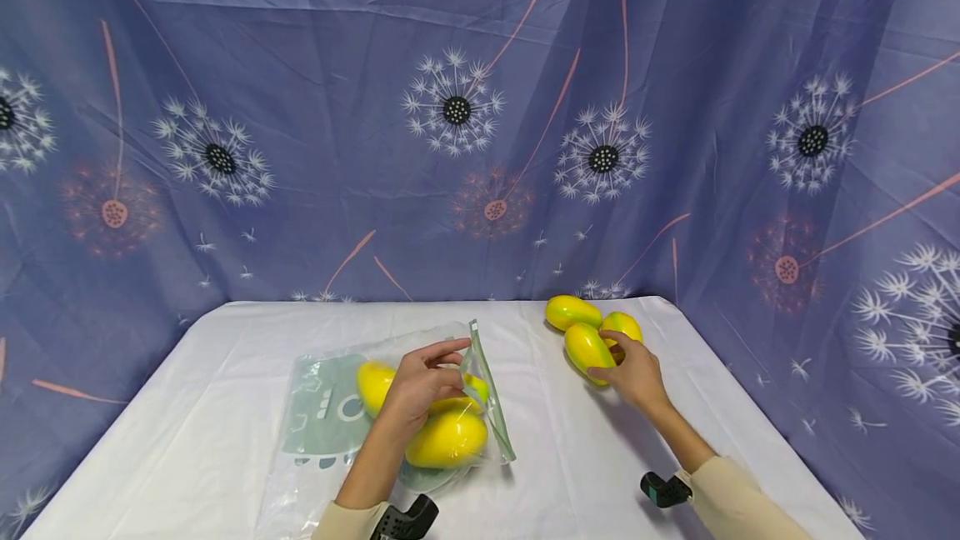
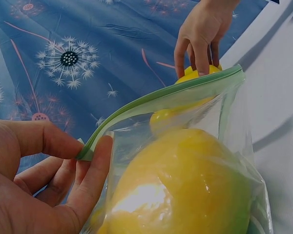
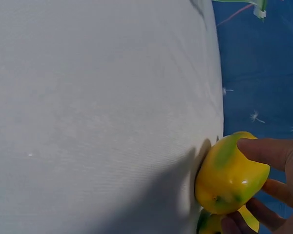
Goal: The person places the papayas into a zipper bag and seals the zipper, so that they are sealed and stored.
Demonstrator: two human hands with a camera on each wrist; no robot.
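My left hand (image 1: pixel 422 380) pinches the corner of the green zip edge (image 2: pixel 151 100) of a clear zip bag (image 1: pixel 315 411), holding its mouth up. Inside the bag lie several yellow mangoes (image 1: pixel 447 438) tinged with green, one of them large and close in the left wrist view. At the back right of the table, my right hand (image 1: pixel 637 372) grips another yellow-green mango (image 3: pixel 233 173), thumb on one side and fingers on the other. Two more mangoes sit right beside it, one behind to the left (image 1: pixel 572 312) and one behind to the right (image 1: pixel 624 326).
A white cloth (image 1: pixel 547 473) covers the table. Behind and along the sides hangs a blue-purple curtain (image 1: pixel 360 148) with dandelion prints, close to the table's back edge. The bag's printed part lies flat on the cloth at the left.
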